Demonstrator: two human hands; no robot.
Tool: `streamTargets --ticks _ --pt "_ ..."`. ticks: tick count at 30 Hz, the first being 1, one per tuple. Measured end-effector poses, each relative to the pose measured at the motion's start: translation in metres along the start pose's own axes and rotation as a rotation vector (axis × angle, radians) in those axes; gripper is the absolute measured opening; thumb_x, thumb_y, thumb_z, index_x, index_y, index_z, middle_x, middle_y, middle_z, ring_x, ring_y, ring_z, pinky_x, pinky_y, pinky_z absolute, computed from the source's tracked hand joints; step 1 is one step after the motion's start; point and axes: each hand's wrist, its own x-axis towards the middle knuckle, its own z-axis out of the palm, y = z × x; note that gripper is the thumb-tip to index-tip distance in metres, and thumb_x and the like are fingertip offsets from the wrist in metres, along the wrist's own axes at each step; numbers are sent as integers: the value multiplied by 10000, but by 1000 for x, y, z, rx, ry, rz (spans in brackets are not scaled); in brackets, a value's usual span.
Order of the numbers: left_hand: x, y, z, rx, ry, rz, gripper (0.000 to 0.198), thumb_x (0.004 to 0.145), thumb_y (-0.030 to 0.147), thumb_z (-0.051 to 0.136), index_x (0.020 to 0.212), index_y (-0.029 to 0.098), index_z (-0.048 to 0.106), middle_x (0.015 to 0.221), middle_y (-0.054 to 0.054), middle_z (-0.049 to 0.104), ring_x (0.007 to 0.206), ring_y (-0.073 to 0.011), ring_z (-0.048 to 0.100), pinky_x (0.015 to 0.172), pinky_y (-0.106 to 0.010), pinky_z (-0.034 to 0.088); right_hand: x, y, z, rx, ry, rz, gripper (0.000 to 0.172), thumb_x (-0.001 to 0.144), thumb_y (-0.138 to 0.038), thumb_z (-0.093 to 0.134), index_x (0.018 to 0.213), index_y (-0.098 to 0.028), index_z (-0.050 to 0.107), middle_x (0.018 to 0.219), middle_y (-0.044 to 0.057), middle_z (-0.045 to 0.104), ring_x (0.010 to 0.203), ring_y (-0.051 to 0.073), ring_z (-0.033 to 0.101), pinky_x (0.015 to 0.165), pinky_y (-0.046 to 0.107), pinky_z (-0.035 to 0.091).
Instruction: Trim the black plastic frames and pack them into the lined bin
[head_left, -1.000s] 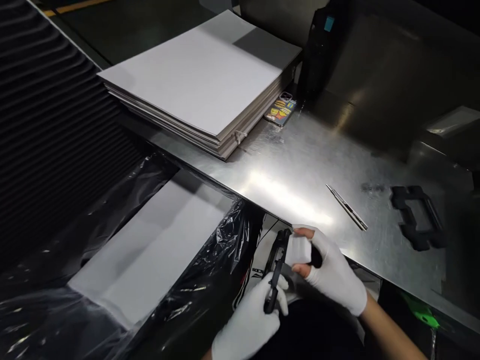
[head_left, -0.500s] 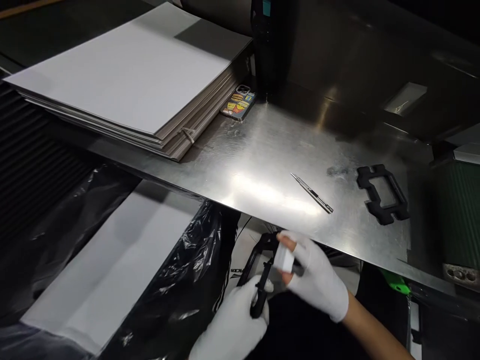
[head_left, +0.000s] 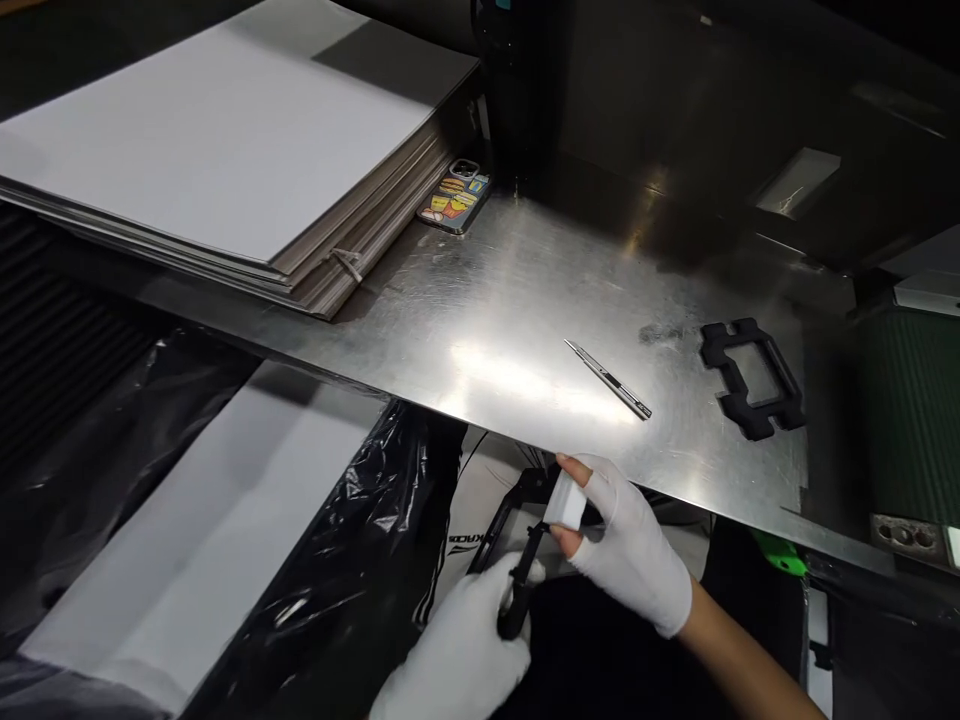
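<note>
My left hand (head_left: 459,655), in a white glove, is closed round the lower end of a black plastic frame piece (head_left: 517,545) held below the front edge of the steel table (head_left: 487,330). My right hand (head_left: 630,550), gloved with bare fingertips, pinches a small white block (head_left: 566,500) against the upper part of that frame. Both hands are just in front of the table edge.
On the table lie a slim utility knife (head_left: 609,378), a second black frame piece (head_left: 751,377), a phone with a sticker case (head_left: 453,196) and a thick stack of white boards (head_left: 225,150). Left below is a white sheet (head_left: 195,540) in black plastic wrap (head_left: 352,580). A green object (head_left: 780,555) sits under the table's right side.
The view has swung left and up, so everything has slid in the picture. My hands keep their hold; the white block has shifted slightly along the frame.
</note>
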Motion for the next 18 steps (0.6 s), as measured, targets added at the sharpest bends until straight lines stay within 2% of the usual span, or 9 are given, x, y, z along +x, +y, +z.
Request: streamTargets --ticks 4,6,8,11,14,18 --pt "-1 2 0 58 -14 25 156 700 113 589 776 246 617 709 15 629 685 -213 553 667 -330 403 -3 -3 -2 23 -49 -42 950 888 -70 675 1704 -405 321 1462 89 617 1284 261 676 1078 455 627" --pt "-2 0 0 31 -22 35 165 698 112 591 786 247 619 724 12 623 694 -213 547 655 -327 395 -4 -4 -2 10 -11 -5 935 900 -82 680 1700 -415 329 1423 79 634 1235 253 693 1046 448 642" --pt "-3 0 0 58 -30 20 176 703 117 599 818 245 636 740 6 624 713 -219 552 660 -328 397 -4 -5 -3 4 -3 9 940 897 -81 689 1701 -413 334 1410 78 641 1230 254 695 1042 450 644" --pt "-5 2 -2 126 -34 -27 171 716 120 596 836 234 637 738 5 618 734 -218 562 683 -327 413 -4 -8 -3 7 -31 -48 952 886 -65 682 1709 -389 332 1433 89 639 1264 257 688 1052 448 642" --pt "-5 6 -4 124 -63 -21 209 744 107 564 895 226 648 781 6 651 759 -204 583 727 -318 443 -3 -11 -1 -18 21 4 900 904 -88 692 1694 -370 364 1387 81 655 1206 239 705 1000 419 663" --pt "-4 4 -4 130 -53 -38 197 728 129 573 882 228 644 760 5 645 776 -215 605 734 -319 457 0 -11 2 -1 -27 -62 878 913 -64 627 1700 -347 360 1444 92 627 1273 237 675 1067 432 631"
